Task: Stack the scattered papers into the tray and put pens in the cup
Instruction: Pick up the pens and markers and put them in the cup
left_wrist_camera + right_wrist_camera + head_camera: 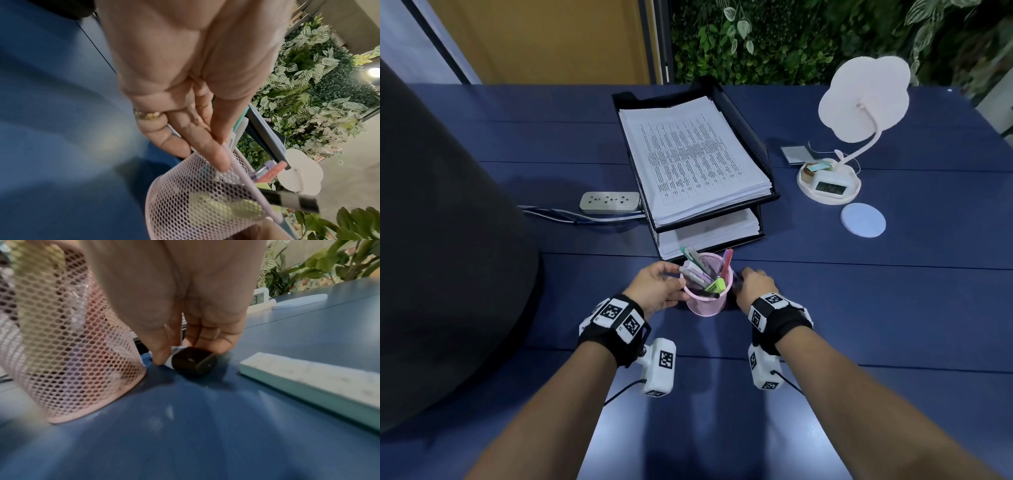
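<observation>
My right fingers (162,352) are down on the blue worktop (859,308), thumb and fingertips pinching a black-capped marker (193,361) that lies flat there, just beside the base of the pink mesh cup (707,301). That right hand (755,286) sits on the cup's right side, curled over the marker, which the head view barely shows.

My left fingers (207,151) are stretched long and close together, fingertips resting on the cup's rim and mesh wall, the thumb lying alongside them; they press the cup rather than wrap it. A gold ring (148,115) shows on one finger. The left hand (657,289) is on the cup's left side.

The cup stands upright on the worktop between both hands, holding pens (726,263) and pastel markers, a lime-green highlighter (715,285) and a black marker leaning on the rim. In the right wrist view a flat pale-green and white bar (308,382) lies on the worktop near the marker; I cannot tell what it is.

Just behind the cup is the black two-tier paper tray (760,144). The printed papers (688,161) sit stacked on the upper tier, another stack on the lower one.

Left of the tray lies a power strip (609,202) with its cables. To the right stands a white cloud-shaped lamp (864,99) with a small digital clock (828,186) on its base, and a round pale coaster (863,220) nearer me. Leafy greenery (791,37) fills the wall behind the worktop.
</observation>
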Action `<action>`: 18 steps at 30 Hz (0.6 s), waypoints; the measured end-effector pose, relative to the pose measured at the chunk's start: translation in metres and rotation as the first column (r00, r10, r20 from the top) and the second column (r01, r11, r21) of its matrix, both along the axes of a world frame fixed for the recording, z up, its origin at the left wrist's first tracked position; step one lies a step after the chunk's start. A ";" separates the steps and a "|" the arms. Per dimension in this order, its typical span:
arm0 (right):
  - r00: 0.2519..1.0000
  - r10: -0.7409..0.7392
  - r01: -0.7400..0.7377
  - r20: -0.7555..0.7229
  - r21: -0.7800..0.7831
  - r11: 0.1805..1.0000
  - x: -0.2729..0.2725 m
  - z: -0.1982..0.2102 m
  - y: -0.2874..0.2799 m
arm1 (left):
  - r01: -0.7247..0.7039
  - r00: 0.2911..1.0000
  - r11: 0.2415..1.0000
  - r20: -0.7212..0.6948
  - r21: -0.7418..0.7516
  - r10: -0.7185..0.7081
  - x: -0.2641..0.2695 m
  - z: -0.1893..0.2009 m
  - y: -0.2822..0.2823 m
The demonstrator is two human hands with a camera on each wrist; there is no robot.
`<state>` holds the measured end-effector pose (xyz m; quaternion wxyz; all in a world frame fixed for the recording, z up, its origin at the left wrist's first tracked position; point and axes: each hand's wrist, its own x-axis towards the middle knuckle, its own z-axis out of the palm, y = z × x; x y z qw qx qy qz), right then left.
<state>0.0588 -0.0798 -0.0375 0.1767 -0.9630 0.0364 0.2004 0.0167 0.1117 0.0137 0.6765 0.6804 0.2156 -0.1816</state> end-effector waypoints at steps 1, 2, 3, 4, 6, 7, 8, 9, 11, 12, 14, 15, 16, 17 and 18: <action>1.000 0.006 -0.006 -0.018 0.016 1.000 0.001 0.000 -0.001 | 0.002 1.000 1.000 0.000 -0.004 -0.002 0.000 0.000 0.000; 0.999 0.012 -0.011 -0.036 0.031 0.999 0.002 0.000 -0.002 | 0.006 1.000 1.000 -0.001 -0.005 -0.006 0.001 0.001 0.000; 0.998 0.013 -0.011 -0.054 0.044 0.999 0.002 0.000 -0.004 | 0.009 1.000 1.000 -0.003 -0.004 -0.009 0.002 0.001 0.000; 0.998 0.010 -0.006 -0.067 0.059 0.998 0.002 0.000 -0.004 | 0.013 1.000 1.000 -0.005 -0.001 -0.013 0.002 0.001 0.000; 0.997 -0.024 0.031 -0.077 0.091 0.995 0.001 0.002 -0.006 | 0.016 1.000 1.000 -0.008 0.002 -0.016 0.004 0.002 -0.001; 0.995 -0.063 0.073 -0.079 0.124 0.990 0.001 0.005 -0.007 | 0.016 1.000 1.000 -0.011 0.000 -0.016 0.005 0.002 -0.001; 0.991 -0.118 0.129 -0.069 0.178 0.976 0.000 0.009 -0.009 | 0.019 1.000 1.000 -0.014 -0.004 -0.019 0.006 0.002 -0.001; 0.982 -0.183 0.188 -0.045 0.250 0.950 0.000 0.013 -0.010 | 0.023 1.000 1.000 -0.018 -0.006 -0.023 0.006 0.002 -0.001; 0.954 -0.296 0.256 0.041 0.402 0.879 0.000 0.026 -0.013 | 0.030 0.999 1.000 -0.027 -0.007 -0.030 0.007 0.002 -0.001; 0.938 -0.335 0.256 0.092 0.470 0.845 0.000 0.033 -0.014 | 0.032 0.999 0.999 -0.031 -0.007 -0.032 0.008 0.003 -0.001; 0.899 -0.397 0.209 0.187 0.614 0.762 0.000 0.049 -0.015 | 0.033 0.999 0.999 -0.036 -0.007 -0.033 0.008 0.003 -0.002; 0.875 -0.427 0.170 0.228 0.681 0.712 -0.001 0.058 -0.014 | 0.033 0.999 0.999 -0.038 -0.008 -0.034 0.008 0.004 -0.002; 0.852 -0.451 0.126 0.265 0.733 0.669 -0.001 0.066 -0.014 | 0.033 0.999 0.999 -0.039 -0.010 -0.033 0.008 0.004 -0.002; 0.835 -0.467 0.084 0.290 0.773 0.629 -0.002 0.074 -0.012 | 0.034 0.999 0.999 -0.039 -0.013 -0.034 0.008 0.005 -0.003; 0.824 -0.479 0.048 0.303 0.805 0.591 -0.003 0.081 -0.010 | 0.039 0.999 0.999 -0.038 -0.016 -0.039 0.008 0.005 -0.003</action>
